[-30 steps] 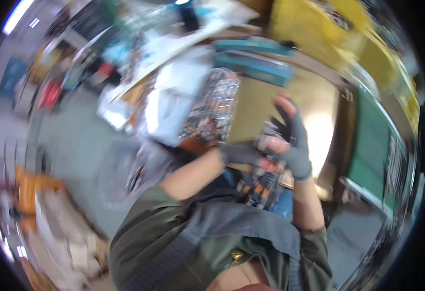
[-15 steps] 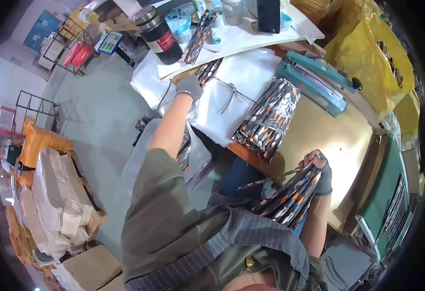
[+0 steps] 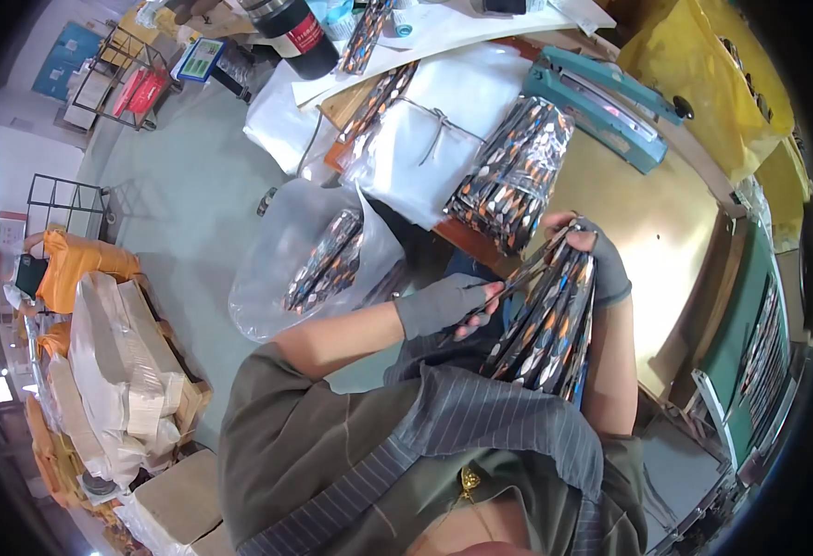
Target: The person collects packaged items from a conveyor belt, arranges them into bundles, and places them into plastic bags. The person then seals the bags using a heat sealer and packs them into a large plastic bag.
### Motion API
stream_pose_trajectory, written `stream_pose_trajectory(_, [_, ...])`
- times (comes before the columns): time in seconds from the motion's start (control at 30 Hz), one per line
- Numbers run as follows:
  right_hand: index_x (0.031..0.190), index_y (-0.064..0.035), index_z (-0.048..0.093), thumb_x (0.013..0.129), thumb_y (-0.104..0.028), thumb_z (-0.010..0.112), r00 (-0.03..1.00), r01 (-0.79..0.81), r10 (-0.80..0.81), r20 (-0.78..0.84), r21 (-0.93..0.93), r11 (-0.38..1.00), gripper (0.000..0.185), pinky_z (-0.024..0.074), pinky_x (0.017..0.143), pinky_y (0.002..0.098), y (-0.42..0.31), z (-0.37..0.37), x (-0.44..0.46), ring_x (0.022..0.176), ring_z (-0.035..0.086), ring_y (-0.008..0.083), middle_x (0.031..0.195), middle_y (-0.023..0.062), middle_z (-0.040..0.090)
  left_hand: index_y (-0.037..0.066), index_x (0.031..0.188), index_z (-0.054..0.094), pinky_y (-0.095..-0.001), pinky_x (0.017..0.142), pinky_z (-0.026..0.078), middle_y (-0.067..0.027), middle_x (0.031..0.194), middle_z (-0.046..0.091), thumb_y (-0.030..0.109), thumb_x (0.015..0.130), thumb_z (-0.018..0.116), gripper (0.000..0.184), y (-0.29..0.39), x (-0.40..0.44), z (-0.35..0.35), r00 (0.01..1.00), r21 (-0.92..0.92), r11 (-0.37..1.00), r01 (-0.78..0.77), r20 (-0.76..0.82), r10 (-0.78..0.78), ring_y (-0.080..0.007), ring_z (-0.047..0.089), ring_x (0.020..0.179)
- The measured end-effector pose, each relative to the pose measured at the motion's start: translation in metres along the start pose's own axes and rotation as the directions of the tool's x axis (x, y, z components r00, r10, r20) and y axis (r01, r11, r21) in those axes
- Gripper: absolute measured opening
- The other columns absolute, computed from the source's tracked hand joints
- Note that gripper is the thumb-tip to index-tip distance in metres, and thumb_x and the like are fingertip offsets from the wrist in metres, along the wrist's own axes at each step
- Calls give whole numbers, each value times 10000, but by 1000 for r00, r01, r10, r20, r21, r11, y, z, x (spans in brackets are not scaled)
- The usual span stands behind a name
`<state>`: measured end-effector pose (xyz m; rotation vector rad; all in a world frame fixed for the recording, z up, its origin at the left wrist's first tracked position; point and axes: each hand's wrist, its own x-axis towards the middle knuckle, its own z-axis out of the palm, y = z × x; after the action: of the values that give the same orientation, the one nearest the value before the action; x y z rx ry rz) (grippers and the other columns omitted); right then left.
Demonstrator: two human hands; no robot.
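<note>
My right hand (image 3: 603,258), in a grey fingerless glove, is closed round the upper end of a fanned bundle of long thin sticks (image 3: 541,343), black with orange, white and blue patches. At the bundle's left side, my left hand (image 3: 448,304), gloved alike, has its fingers closed on a few of the same sticks. The lower ends of the bundle reach down to my striped apron (image 3: 508,417). Just beyond my hands, a clear-wrapped pack of similar sticks (image 3: 513,176) lies on the table edge.
Behind the pack stands a teal bag sealer (image 3: 601,116), with plastic sheets (image 3: 416,167) to its left. An open plastic bag (image 3: 267,250) holding more sticks is at my left. A dark flask (image 3: 300,42) and a yellow sack (image 3: 703,83) are farther back. Stacked cartons (image 3: 119,371) stand far left.
My left hand has come back from the plastic sheets to the bundle and closed on some sticks. My right hand and its bundle have moved up slightly in view.
</note>
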<state>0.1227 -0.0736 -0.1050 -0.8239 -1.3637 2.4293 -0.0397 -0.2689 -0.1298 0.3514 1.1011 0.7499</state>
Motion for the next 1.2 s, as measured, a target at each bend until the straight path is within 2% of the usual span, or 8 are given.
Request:
stream_pose_trajectory(0.13, [871,-25,560,715,-307,628,999,46,-40,-32,189,981,329,545,659,394,0,-2,-27,816,634,267,884,118,602,26,749,647,-353,689,504,-89,745,666,320,884,567,333,32,8,-30,780,527,642,-557,66,622,-196,636,691])
stream_pose_trajectory(0.23, [820,-22,558,708,-279,625,999,54,-54,-9,268,962,288,536,661,407,8,-23,-39,770,637,300,780,138,608,79,882,652,-367,722,493,-101,836,669,384,755,693,332,82,29,-141,500,992,111,54,-123,858,-286,640,798])
stream_pose_trajectory(0.4, [950,-1,562,734,-254,604,995,93,-79,-58,307,947,335,539,634,390,13,-39,-55,689,637,298,732,140,601,58,834,646,-353,748,500,-115,839,675,390,716,743,365,90,63,-229,860,764,644,-44,-299,413,-256,641,814])
stream_pose_trajectory(0.8, [1303,25,435,748,-260,580,995,97,-88,-48,217,971,640,551,622,369,10,-44,-70,706,647,276,750,123,606,28,835,670,-417,687,500,-156,842,680,205,888,506,247,100,38,-224,393,916,74,393,-240,888,-308,658,738])
stream_pose_trajectory(0.83, [1330,26,414,749,-259,580,994,107,-99,-48,215,971,668,552,623,367,11,-45,-69,708,649,275,754,127,610,26,808,657,-390,609,493,-133,779,680,251,903,524,279,110,17,-197,257,781,557,-282,-498,828,-262,650,654])
stream_pose_trajectory(0.93, [1418,23,317,750,-244,587,994,107,-96,-60,228,968,769,550,620,348,12,-39,-68,690,650,259,770,136,628,13,819,659,-358,614,484,-122,773,677,219,901,540,252,132,12,-98,44,660,392,-641,-478,877,-239,645,665])
stream_pose_trajectory(1.07, [1291,39,487,769,-193,597,984,173,-169,-61,84,981,582,536,650,321,-5,-4,-66,658,639,240,789,148,630,-5,834,662,-314,621,471,-106,766,674,175,899,562,216,71,64,64,50,839,18,-544,11,999,-209,639,679])
stream_pose_trajectory(1.2, [984,37,629,766,-206,618,981,190,-175,-79,262,946,327,540,669,328,23,-56,-78,699,649,242,836,163,648,-44,937,654,-301,701,500,-85,796,678,201,929,519,280,33,92,96,533,275,593,-757,-263,804,-193,654,764])
